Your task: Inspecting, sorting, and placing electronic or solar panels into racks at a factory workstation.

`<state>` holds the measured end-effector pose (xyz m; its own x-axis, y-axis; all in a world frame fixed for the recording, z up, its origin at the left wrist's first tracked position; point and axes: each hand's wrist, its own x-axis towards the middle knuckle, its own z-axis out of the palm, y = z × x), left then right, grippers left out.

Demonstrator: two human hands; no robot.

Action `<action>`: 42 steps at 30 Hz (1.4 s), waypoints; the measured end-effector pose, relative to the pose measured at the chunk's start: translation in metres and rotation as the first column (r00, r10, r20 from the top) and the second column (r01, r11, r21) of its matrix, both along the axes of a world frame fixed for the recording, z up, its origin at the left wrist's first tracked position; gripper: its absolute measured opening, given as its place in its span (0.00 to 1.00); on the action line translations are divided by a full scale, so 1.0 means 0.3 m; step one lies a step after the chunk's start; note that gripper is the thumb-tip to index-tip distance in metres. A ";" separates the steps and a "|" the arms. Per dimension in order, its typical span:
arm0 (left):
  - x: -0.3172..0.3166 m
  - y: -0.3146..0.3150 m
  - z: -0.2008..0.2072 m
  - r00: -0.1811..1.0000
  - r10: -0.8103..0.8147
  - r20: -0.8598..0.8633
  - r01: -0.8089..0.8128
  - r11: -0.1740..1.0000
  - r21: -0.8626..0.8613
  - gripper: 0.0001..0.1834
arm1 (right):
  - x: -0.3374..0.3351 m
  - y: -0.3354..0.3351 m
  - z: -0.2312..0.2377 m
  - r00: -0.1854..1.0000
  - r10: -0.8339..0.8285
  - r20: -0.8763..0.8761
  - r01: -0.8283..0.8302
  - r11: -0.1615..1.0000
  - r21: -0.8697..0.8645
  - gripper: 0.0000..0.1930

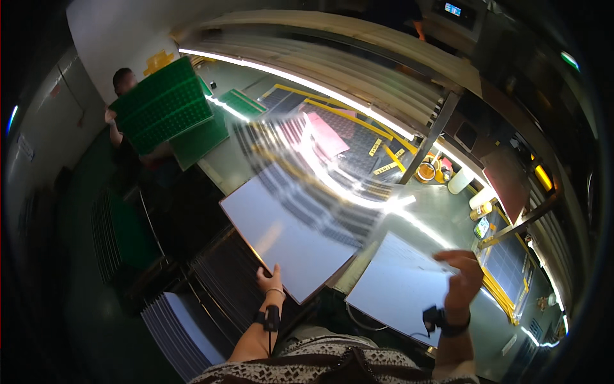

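Note:
A large pale panel with a thin copper-coloured edge lies tilted in front of me, partly over the bench. My left hand grips its near left edge, thumb on top and fingers curled round the side. Bright striped reflections blur across its far part. To the right, a second pale sheet lies at the bench's near edge. My right hand is raised at that sheet's right corner, fingers bent together; what they hold, if anything, cannot be made out.
Black slotted racks stand at lower left, with pale panels upright in one. A person at far left holds a green board. On the bench are a pink sheet, yellow-edged frames, a tape roll and bottles.

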<state>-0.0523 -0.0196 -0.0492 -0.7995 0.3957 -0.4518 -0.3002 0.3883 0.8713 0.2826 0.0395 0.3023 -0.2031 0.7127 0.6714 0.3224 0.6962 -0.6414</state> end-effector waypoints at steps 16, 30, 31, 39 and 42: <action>0.246 0.332 0.212 -0.221 -0.884 0.413 0.968 -0.147 0.204 0.26 | 0.686 -0.710 -1.091 0.556 -0.829 0.064 0.407 0.204 -0.890 0.06; 0.745 0.471 0.262 0.399 -0.892 -0.213 0.910 0.357 0.211 0.07 | 0.932 -0.799 -1.027 0.349 -0.837 0.422 0.868 0.118 -0.483 0.04; 0.747 0.469 0.263 0.382 -0.897 -0.224 0.917 0.338 0.213 0.08 | 0.938 -0.802 -1.033 0.350 -0.835 0.425 0.852 0.095 -0.515 0.04; 0.754 0.471 0.257 0.398 -0.888 -0.230 0.909 0.348 0.228 0.08 | 0.943 -0.788 -1.029 0.355 -0.803 0.479 0.854 0.070 -0.516 0.06; 0.770 0.489 0.255 0.386 -0.896 -0.218 0.915 0.343 0.213 0.08 | 0.949 -0.792 -1.031 0.371 -0.809 0.455 0.835 0.077 -0.544 0.06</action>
<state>0.1787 0.1272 0.0275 0.1055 0.9794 -0.1719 0.1383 0.1568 0.9779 0.5672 -0.1980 -0.0070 0.7921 0.6104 -0.0074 0.4412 -0.5808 -0.6841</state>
